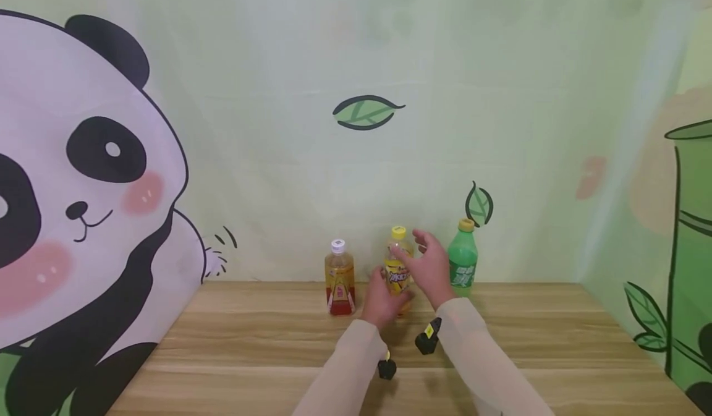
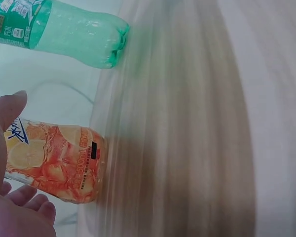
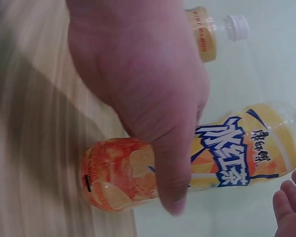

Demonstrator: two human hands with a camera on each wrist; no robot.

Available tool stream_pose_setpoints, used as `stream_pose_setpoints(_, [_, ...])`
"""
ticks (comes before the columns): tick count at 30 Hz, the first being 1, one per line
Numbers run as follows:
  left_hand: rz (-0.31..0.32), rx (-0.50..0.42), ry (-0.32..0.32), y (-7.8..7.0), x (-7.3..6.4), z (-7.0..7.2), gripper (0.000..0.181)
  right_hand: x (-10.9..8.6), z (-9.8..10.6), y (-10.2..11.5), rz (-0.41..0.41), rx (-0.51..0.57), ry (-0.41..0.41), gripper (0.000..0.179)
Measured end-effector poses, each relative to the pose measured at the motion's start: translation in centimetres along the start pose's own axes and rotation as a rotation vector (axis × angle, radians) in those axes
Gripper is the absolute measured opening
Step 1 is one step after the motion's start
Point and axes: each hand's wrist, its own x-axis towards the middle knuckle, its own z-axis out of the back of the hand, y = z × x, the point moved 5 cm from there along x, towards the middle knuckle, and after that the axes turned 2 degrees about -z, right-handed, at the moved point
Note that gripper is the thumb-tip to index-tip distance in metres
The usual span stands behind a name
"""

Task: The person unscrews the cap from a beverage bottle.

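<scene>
A yellow-capped iced tea bottle (image 1: pixel 397 278) stands upright on the wooden table between both hands. My left hand (image 1: pixel 382 301) is at its lower half, thumb lying across the front. In the left wrist view, the left fingers (image 2: pixel 25 196) sit loosely at the bottle's side rather than wrapped round it. Higher up, my right hand (image 1: pixel 429 266) is spread beside the bottle's shoulder, thumb overlapping it in the head view. In the right wrist view, the right fingers (image 3: pixel 292 200) show at the edge, apart from the bottle near its neck.
Left of the iced tea stands a white-capped bottle of reddish-amber drink (image 1: pixel 340 283). A green soda bottle (image 1: pixel 463 258) is behind the right hand. Black devices hang below both wrists. A panda-print backdrop (image 1: pixel 250 156) rises behind the table (image 1: pixel 245 342).
</scene>
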Motion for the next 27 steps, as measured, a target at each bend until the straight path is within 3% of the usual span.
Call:
stream_pose_setpoints(7, [-0.014, -0.017, -0.013, 0.3, 0.9, -0.7, 0.086, 0.7, 0.2, 0.7, 0.017, 0.047, -0.012, 0.073])
stream_pose_setpoints(12, [0.011, -0.076, -0.010, 0.6, 1.2, -1.0, 0.082, 1.0, 0.3, 1.0, 0.020, 0.071, -0.011, 0.070])
stream_pose_setpoints(19, [0.018, -0.099, -0.027, 0.7, 1.2, -0.9, 0.081, 1.4, 0.1, 1.3, 0.015, 0.070, -0.004, 0.066])
stream_pose_setpoints(27, [0.026, -0.106, -0.003, 0.5, 1.1, -0.9, 0.072, 1.7, 0.1, 2.0, -0.013, 0.076, 0.019, 0.060])
